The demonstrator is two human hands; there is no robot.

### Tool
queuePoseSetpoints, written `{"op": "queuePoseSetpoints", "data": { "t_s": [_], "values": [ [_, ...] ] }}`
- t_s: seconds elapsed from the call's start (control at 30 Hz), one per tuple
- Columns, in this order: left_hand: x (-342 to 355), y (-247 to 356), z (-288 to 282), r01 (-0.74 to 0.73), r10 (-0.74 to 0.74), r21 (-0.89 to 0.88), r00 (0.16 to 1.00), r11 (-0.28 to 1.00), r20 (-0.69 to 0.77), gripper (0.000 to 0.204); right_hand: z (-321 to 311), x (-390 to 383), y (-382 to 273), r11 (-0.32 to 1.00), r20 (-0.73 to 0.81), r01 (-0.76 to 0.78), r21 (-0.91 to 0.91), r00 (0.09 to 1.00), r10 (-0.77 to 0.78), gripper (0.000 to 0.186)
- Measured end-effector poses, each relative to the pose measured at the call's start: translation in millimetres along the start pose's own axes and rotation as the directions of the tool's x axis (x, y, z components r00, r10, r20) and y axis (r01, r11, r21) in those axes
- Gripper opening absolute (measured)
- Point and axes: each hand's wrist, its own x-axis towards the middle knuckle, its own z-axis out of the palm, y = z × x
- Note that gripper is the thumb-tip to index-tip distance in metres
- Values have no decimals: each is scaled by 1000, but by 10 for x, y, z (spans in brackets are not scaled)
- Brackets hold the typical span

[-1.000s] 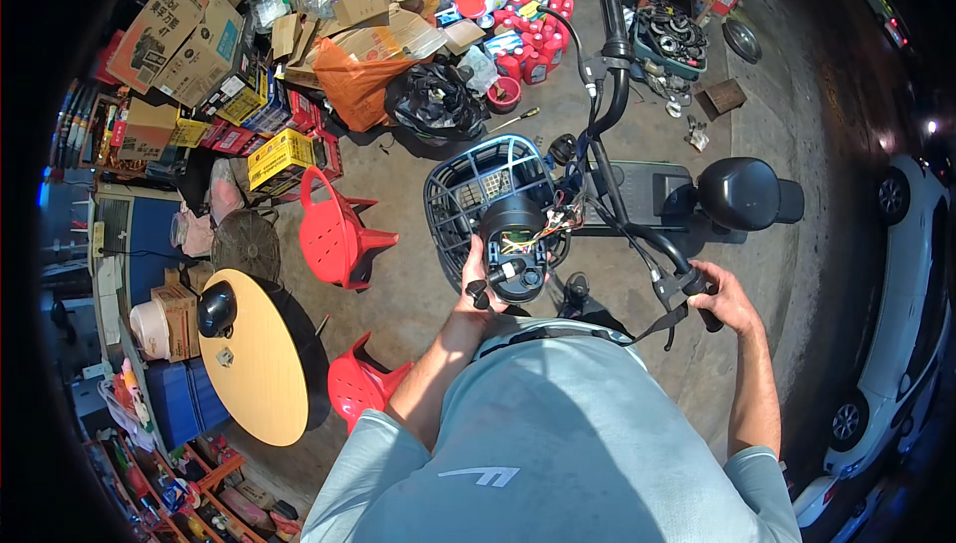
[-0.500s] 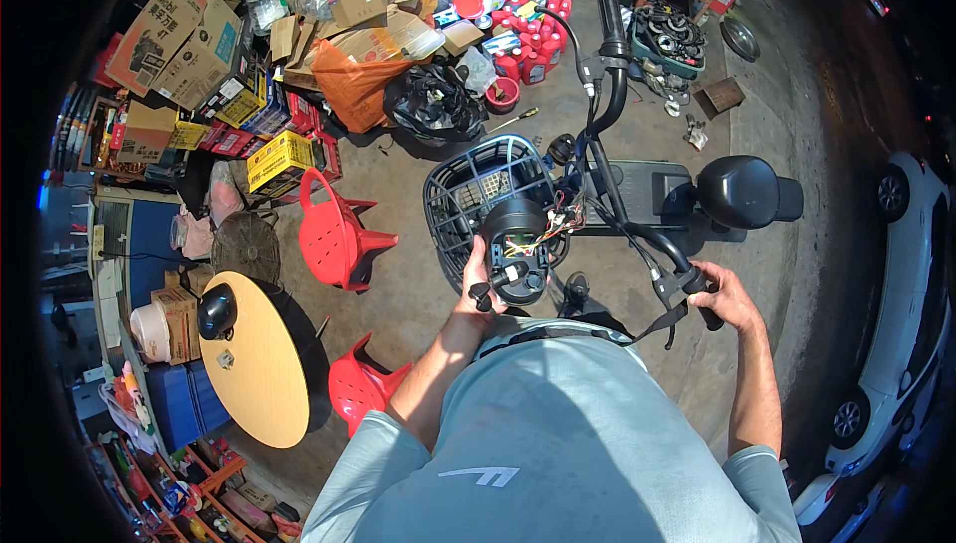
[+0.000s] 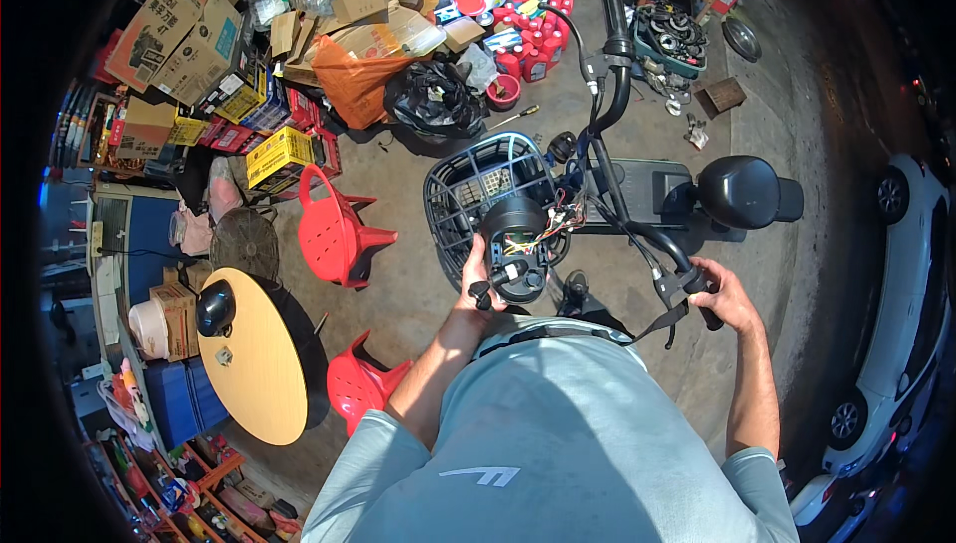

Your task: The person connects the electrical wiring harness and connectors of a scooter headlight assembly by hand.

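My left hand (image 3: 472, 279) is closed round the side of a black instrument housing (image 3: 514, 219), whose opened side shows a green board and loose coloured wires (image 3: 556, 228). The wires run from the housing toward the steering column of an electric scooter. A dark wire basket (image 3: 468, 179) sits just beyond the housing. With fingers curled, my right hand (image 3: 730, 296) grips the near handlebar grip (image 3: 709, 316), beside the brake lever (image 3: 668, 320). The black handlebar (image 3: 619, 206) bends away to its far grip (image 3: 613, 20). The scooter's black seat (image 3: 739, 190) lies to the right.
Red plastic chairs (image 3: 334, 234) and a round wooden table (image 3: 261, 374) with a black helmet (image 3: 215, 308) stand left. Cardboard boxes (image 3: 194, 40), bags and red bottles (image 3: 536, 60) crowd the far side. A screwdriver (image 3: 515, 119) lies on the floor. White car (image 3: 886, 314) at right.
My hands, the housing and the handlebar keep their places. The view has shifted very slightly, and a red-lit vehicle at the far upper right has moved farther off.
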Motion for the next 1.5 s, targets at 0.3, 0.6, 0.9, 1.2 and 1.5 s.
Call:
{"op": "queuePoseSetpoints", "data": {
  "t_s": [0.3, 0.6, 0.9, 1.2, 1.5],
  "values": [
    [-22, -30, 198, -43, 41, -19, 996, 999, -84, 83, -16, 6, 33, 1000, 2, -5, -10, 1000, 5, 66],
    [-39, -22, 115, -23, 22, -9, 997, 1000, -75, 85, -41, 18, -11, 998, 39, -3, -63, 999, 6, 66],
    [-27, -17, 110, -12, 9, -44, 998, 999, -60, 85, -6, 9, 21, 999, -16, 1, -45, 1000, -2, 64],
    [-15, -39, 174, -7, 5, -33, 999, 999, -45, 85, -30, 2, 50, 999, 6, -7, -43, 1000, 8, 64],
    [63, -61, 63, 35, -46, -99, 993, 994, -110, 96, -99, 30, 135, 998, 54, 41, -50, 998, -39, 67]
  ]
}}
